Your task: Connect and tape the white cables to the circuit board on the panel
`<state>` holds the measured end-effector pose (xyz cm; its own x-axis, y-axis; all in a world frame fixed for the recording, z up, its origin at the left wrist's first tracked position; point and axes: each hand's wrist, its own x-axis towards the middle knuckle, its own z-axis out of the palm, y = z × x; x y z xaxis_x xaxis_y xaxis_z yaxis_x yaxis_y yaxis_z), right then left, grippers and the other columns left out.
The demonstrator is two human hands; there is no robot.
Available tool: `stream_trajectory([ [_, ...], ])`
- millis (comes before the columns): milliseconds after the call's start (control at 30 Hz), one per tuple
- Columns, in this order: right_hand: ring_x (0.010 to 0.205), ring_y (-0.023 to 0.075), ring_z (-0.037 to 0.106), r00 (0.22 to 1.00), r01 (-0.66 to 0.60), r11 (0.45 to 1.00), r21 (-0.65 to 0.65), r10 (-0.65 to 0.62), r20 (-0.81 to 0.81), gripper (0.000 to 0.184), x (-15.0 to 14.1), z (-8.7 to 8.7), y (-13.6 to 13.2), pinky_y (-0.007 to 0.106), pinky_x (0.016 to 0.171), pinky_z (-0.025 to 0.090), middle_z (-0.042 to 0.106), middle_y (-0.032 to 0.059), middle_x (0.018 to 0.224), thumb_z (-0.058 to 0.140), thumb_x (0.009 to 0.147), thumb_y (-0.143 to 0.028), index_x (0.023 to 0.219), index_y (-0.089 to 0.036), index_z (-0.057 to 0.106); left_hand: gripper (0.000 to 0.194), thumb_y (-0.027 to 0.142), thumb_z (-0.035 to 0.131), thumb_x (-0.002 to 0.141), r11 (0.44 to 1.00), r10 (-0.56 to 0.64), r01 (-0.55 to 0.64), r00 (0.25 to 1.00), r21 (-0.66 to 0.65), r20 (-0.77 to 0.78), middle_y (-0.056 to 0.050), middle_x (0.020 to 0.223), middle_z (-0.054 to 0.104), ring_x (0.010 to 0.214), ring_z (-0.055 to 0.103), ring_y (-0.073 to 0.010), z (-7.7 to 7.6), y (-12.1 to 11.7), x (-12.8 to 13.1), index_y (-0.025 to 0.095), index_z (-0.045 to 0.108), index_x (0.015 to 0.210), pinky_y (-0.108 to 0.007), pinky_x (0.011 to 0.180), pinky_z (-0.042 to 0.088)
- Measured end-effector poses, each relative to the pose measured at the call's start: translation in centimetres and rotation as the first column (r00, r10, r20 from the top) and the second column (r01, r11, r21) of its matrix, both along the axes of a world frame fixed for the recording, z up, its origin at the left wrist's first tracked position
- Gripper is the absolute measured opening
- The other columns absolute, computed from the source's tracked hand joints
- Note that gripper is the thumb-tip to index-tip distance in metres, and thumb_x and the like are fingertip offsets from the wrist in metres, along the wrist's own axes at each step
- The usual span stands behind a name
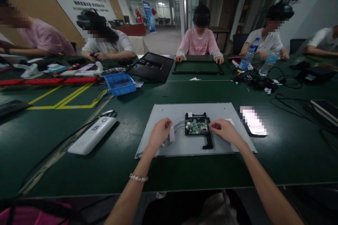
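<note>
A flat grey-white panel point(169, 110) lies on the table in front of me. On its middle sits a green circuit board point(196, 126) in a black plastic bracket point(208, 141). My left hand point(160, 132) is closed at the left of the board, its fingertips pinching a white strip point(172, 134) that hangs down. Thin grey cables point(180, 125) run from near that strip to the board. At the bracket's right edge, my right hand point(225, 130) has its fingers curled together; whatever is between them is too small to make out.
A phone point(253, 122) lies right of the panel, a white power bank point(92, 135) with a cable on the left. Beyond are a blue tray point(120, 84), a black back cover point(151, 66) and water bottles point(248, 56). Across the table, a person holds a black frame point(198, 73).
</note>
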<state>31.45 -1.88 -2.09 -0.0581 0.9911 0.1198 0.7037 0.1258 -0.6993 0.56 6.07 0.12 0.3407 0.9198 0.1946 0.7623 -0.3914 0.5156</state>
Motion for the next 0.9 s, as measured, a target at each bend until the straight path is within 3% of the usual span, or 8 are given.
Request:
stream_trajectory([
  [167,0.07,0.0159,0.062,0.977,0.19,0.982,-0.022,-0.191,-0.091,0.013,1.2,-0.9,-0.5,0.027,0.067,0.046,0.067,0.0021,0.075,0.057,0.076,-0.025,0.084,-0.019,0.065,0.017,0.024,0.044,0.08,1.0,-0.019,0.02,0.999,0.024,-0.028,-0.003,0.081,0.065,0.077,0.06,-0.0182,1.0,2.8,-1.3,0.018,0.06,0.084,-0.028,0.071,0.044],
  [300,0.07,0.0165,0.062,0.961,0.271,0.962,-0.04,-0.273,-0.037,0.016,1.8,-0.9,-1.0,0.028,0.067,0.047,0.066,0.0036,0.078,0.056,0.077,-0.026,0.088,-0.018,0.064,0.018,0.023,0.045,0.079,0.999,-0.025,0.03,0.99,0.031,-0.142,-0.005,0.08,0.064,0.076,0.06,-0.02,0.1,4.4,-2.0,0.018,0.062,0.083,-0.03,0.071,0.045],
  [400,0.073,0.0165,0.06,0.953,0.296,0.955,0.016,-0.296,0.058,0.018,1.7,-0.7,-1.3,0.029,0.069,0.046,0.064,0.006,0.088,0.052,0.08,-0.027,0.09,-0.018,0.064,0.02,0.022,0.048,0.078,0.995,0.012,0.004,0.986,0.099,-0.165,-0.008,0.089,0.063,0.086,0.06,-0.0226,-0.5,4.5,-1.6,0.016,0.063,0.09,-0.033,0.081,0.045],
  [500,0.074,0.0163,0.059,0.933,0.332,0.94,0.082,-0.34,0.115,0.023,1.1,-0.5,-1.5,0.03,0.073,0.045,0.059,0.0074,0.098,0.049,0.082,-0.027,0.098,-0.018,0.062,0.026,0.022,0.052,0.078,0.977,0.048,-0.015,0.987,0.211,-0.156,-0.01,0.104,0.061,0.1,0.056,-0.025,-0.1,4.2,0.3,0.017,0.06,0.103,-0.038,0.092,0.04],
  [567,0.076,0.0165,0.059,0.928,0.34,0.934,0.113,-0.353,0.123,0.024,0.7,-0.5,-1.6,0.03,0.075,0.045,0.057,0.0074,0.101,0.048,0.083,-0.026,0.102,-0.018,0.06,0.027,0.024,0.052,0.081,0.972,-0.002,0.029,0.993,0.231,-0.116,-0.009,0.108,0.06,0.103,0.054,-0.0248,0.5,4.0,2.6,0.017,0.059,0.106,-0.04,0.096,0.038],
  [733,0.092,0.0221,0.055,0.936,0.287,0.938,0.193,-0.318,0.153,0.022,-0.3,-0.7,-1.4,0.034,0.083,0.043,0.056,0.0083,0.1,0.046,0.083,-0.022,0.098,-0.02,0.061,0.027,0.027,0.058,0.078,0.989,-0.132,0.135,0.99,0.06,-0.054,-0.01,0.096,0.063,0.097,0.056,-0.0239,0.6,5.0,8.4,0.014,0.062,0.101,-0.036,0.092,0.04],
  [900,0.095,0.0234,0.053,0.948,0.242,0.948,0.205,-0.276,0.158,0.022,-0.6,-1.0,-1.3,0.036,0.086,0.042,0.058,0.0082,0.099,0.045,0.082,-0.018,0.096,-0.021,0.061,0.016,0.02,0.061,0.072,0.986,-0.163,0.161,0.986,-0.051,-0.026,-0.005,0.075,0.066,0.073,0.06,-0.0189,-1.0,6.5,9.8,0.014,0.067,0.085,-0.029,0.073,0.046],
])
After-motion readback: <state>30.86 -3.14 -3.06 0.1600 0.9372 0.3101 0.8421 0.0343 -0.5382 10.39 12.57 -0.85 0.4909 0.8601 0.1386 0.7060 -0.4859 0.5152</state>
